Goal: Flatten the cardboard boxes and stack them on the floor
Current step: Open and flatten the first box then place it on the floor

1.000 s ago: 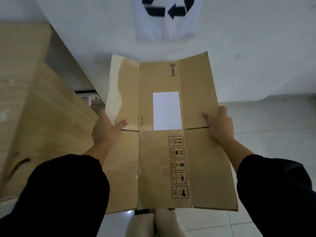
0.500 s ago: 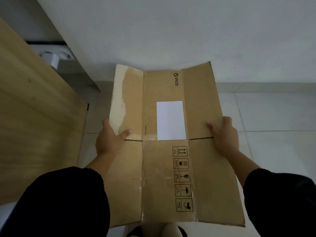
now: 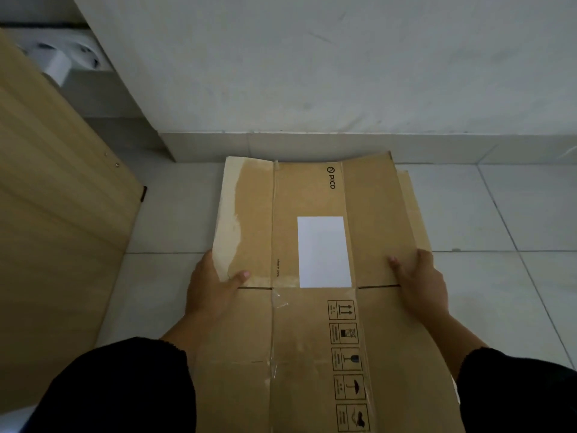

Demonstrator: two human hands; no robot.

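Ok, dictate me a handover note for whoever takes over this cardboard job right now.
Left-hand grip holds the flattened box by its left edge, thumb on top.
Right-hand grip holds its right edge the same way.
The box is down near the tiled floor, far end by the wall; whether it touches down is unclear.
Done: this box is flat.
Left: lay it down, release, fetch any others.

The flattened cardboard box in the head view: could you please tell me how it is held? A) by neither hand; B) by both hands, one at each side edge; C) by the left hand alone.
B: the left hand grips the left edge of the flattened cardboard box and the right hand grips its right edge, thumbs on top.
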